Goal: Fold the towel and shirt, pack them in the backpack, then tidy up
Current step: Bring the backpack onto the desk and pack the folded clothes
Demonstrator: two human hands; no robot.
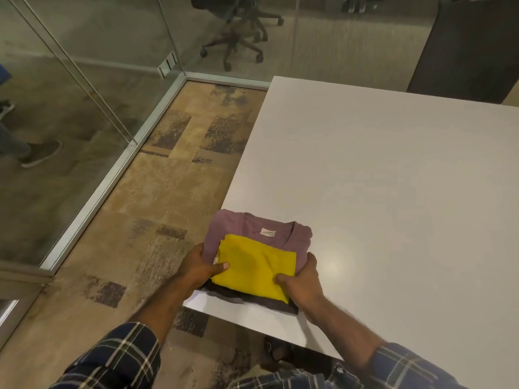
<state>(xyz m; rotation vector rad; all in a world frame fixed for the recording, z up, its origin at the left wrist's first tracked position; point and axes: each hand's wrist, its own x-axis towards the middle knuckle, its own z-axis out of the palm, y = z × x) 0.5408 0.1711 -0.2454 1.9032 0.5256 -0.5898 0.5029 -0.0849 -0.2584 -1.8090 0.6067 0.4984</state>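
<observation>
Hands grip stack: left hand (200, 266), right hand (302, 282) clamp yellow towel (255, 268) atop folded shirt (252, 228); undersides hidden.

From my feed I see a white counter (393, 178) filling the right side. Left of it lies patchy tan and dark carpet (168, 178), bordered by glass walls (84, 80). Beyond the glass stands an office chair (238, 32), and a shoe (42, 154) shows far left.

Dark navy plaid shirt with white and tan lines, sleeves (118, 357) rolled back above bare forearms; no rings or watch visible on either wrist.
</observation>
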